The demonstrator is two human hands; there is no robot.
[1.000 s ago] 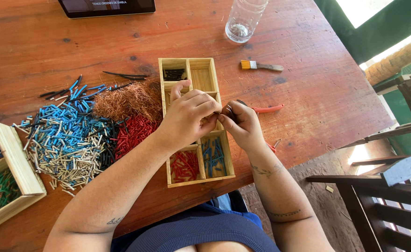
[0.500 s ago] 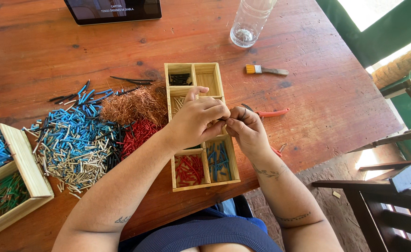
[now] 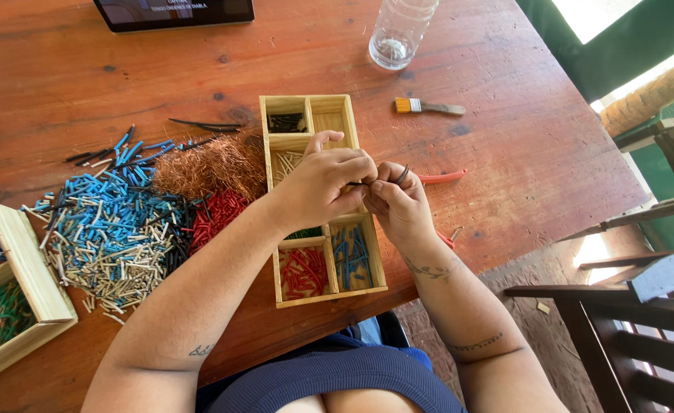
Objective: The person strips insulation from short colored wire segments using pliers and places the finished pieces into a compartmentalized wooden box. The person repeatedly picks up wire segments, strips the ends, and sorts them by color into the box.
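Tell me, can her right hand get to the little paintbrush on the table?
Probably yes. The paintbrush lies in the open on the table beyond the right hand, nothing between them. But that hand is busy pinching something thin with the left hand.

Red, blue and green cut tube pieces are filling the pale wooden compartment tray (image 3: 331, 294); a coppery tangle of bare wire (image 3: 208, 167) is glowing beside the blue-and-cream heap of tube pieces (image 3: 107, 229) on the reddish-brown wooden table (image 3: 520, 153).
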